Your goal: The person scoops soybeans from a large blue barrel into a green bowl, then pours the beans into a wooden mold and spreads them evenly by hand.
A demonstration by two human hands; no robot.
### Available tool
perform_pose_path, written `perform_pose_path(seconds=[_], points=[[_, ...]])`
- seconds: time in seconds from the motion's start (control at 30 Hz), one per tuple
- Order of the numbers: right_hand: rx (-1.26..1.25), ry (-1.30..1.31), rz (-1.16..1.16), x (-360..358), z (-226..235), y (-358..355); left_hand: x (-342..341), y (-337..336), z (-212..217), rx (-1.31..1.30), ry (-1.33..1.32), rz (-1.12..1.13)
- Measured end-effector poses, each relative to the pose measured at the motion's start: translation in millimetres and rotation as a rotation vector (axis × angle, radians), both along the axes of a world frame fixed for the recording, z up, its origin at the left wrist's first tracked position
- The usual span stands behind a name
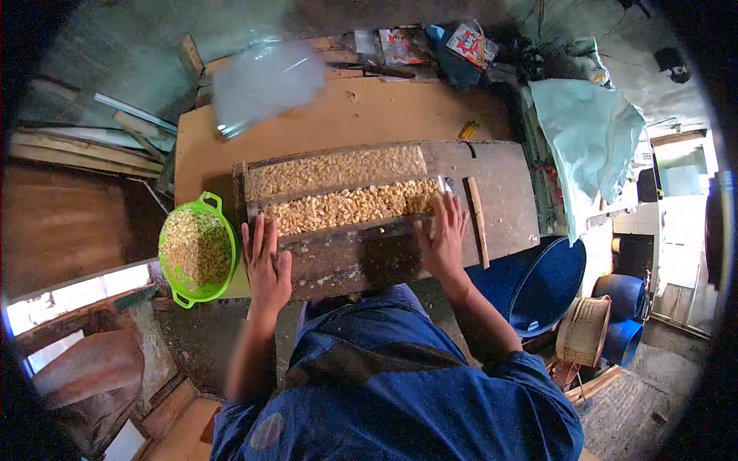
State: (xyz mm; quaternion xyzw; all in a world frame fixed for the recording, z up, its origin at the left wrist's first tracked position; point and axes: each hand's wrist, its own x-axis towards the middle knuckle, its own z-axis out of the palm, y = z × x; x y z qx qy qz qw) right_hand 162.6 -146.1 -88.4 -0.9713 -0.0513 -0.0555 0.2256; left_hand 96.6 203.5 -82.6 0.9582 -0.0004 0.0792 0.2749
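Cream-coloured pieces lie before us in two long bands, an upper row (338, 170) and a lower row (350, 209), side by side on a dark, worn board (496, 184) that rests on a tan worktop (307, 100); the upper row looks flat, while the lower one looks looser and lumpier; our left hand (265, 265) is at the lower row's left end, its fingers (260, 237) slightly apart and gripping nothing that we can see; our right hand (443, 240) is at the same row's right end, its fingers likewise spread, though we cannot tell exactly what the tips touch; just beyond that hand a wooden stick (477, 219) lies on the board; to our left, beside the left hand, a bright green colander (233, 244) with two handles holds more such pieces; towards the worktop's far edge we see a clear plastic sheet (269, 81), and, behind the stick, a small amber bottle (468, 130).
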Motion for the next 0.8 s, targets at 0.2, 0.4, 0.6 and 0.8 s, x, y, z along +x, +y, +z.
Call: perform_pose_path(seconds=[0.2, 0.4, 0.6, 0.8], points=[[0.043, -0.046, 0.308, -7, 9, -4, 0, 0, -1, 0.011, -0.011, 0.004], [0.354, -0.266, -0.120, 8, 12, -8, 0, 0, -1, 0.008, -0.015, 0.003], [0.010, 0.062, 0.002, 14, 0, -21, 0, -1, 1, 0.005, 0.015, 0.010], [-0.104, 0.036, 0.076, 12, 1, -16, 0, 0, 2, 0.022, 0.010, 0.004]])
